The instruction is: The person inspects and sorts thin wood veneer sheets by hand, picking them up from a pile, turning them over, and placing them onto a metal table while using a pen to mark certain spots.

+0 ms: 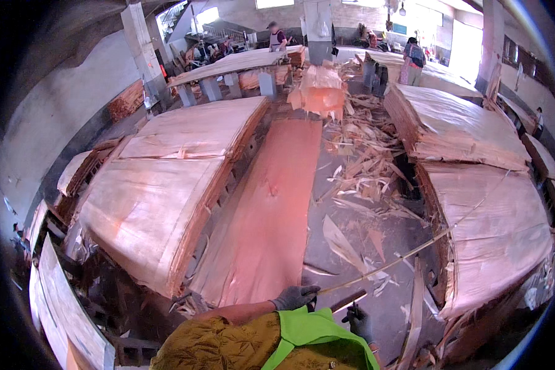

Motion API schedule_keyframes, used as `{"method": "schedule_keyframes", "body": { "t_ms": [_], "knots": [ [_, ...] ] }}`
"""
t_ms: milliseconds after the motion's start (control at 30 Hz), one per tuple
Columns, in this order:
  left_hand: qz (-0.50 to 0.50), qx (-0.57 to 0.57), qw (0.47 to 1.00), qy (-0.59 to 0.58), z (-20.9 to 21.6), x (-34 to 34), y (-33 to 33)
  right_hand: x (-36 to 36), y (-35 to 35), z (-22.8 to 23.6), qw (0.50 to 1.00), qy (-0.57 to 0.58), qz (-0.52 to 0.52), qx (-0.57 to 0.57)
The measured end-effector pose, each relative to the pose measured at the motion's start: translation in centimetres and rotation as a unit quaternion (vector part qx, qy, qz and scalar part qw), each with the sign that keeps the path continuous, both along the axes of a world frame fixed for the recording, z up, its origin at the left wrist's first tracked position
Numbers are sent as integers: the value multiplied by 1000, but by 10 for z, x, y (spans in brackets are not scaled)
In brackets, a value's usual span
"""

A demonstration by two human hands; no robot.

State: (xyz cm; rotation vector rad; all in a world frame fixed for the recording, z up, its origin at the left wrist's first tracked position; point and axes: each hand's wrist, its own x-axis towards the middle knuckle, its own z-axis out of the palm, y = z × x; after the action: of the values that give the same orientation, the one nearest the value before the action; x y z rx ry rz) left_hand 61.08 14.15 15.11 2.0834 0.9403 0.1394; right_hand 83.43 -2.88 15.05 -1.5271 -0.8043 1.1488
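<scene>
Well to the left of the hands, pale boards (65, 302) lean on edge; a knock at the base could make them slide.

Nearer on the left stands a broad veneer stack (154, 206), its long side ragged. Loose edges there could snag a sleeve or split if brushed.

Directly ahead of the left hand, a long reddish veneer sheet (271, 197) lies flat on the floor, its near end just beyond the forearm. A step onto it could crack it along the grain or slip underfoot.

The left hand (295, 298), in a grey glove, appears curled around the near end of a thin pole (425, 245). The pole slants away to the right and reaches over the right-hand stack (490, 240). Held at one end, it could whip or droop, and its far part could scrape or lift the top sheet.

The right hand (357, 322), in a darker glove, is beside a narrow pale-edged strip (349, 301); whether it grips anything cannot be told. An unsteadied strip could be knocked aside.

Ahead and to the right of both hands, splintered scraps (373, 169) litter the floor: a trip and puncture hazard for anyone walking between the stacks.
</scene>
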Motion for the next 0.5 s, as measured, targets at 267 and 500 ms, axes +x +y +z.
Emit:
{"method": "schedule_keyframes", "body": {
  "t_ms": [267, 500],
  "knots": [
    [-29, 55, 995, 78, 28, 46, 107, 70, 134, -13, 991, -100, 71, 59],
    [-63, 60, 996, 5, -39, 125, 242, 117, 311, 21, 984, -87, 155, -1]
  ]
}}
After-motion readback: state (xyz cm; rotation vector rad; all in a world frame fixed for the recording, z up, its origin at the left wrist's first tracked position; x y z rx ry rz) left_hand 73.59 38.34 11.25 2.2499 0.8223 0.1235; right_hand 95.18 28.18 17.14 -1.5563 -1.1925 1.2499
